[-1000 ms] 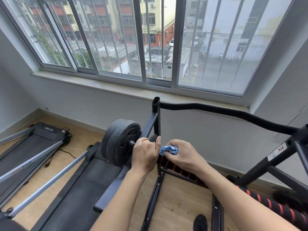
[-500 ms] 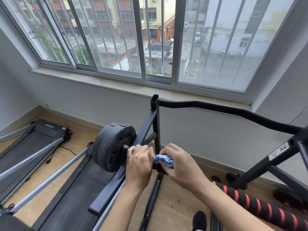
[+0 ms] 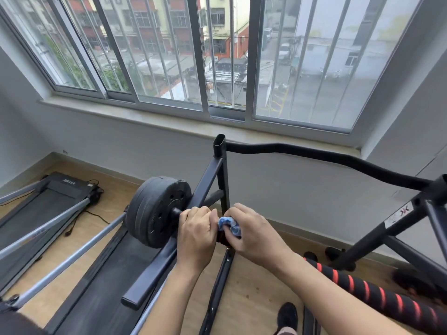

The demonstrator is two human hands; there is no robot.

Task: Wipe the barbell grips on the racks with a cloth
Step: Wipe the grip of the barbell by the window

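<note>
- Since half a second ago, both hands have been kept in the same spot on the bar, side by side, and the blue cloth has stayed bunched between them.
- A big window is seen across the top, with buildings and a road outside.
- A black rack is stood under the window, with a curved black bar on top.
- Two treadmills are laid on the wooden floor at the left.
- A barbell with red and black stripes is rested across the rack, and a black weight plate is fixed on its left end.
- The left hand is curled tight around the bar, just beside the plate.
- The right hand is closed on the cloth, which is pressed onto the grip next to the rack post.
- A black shoe is seen at the bottom.
</note>
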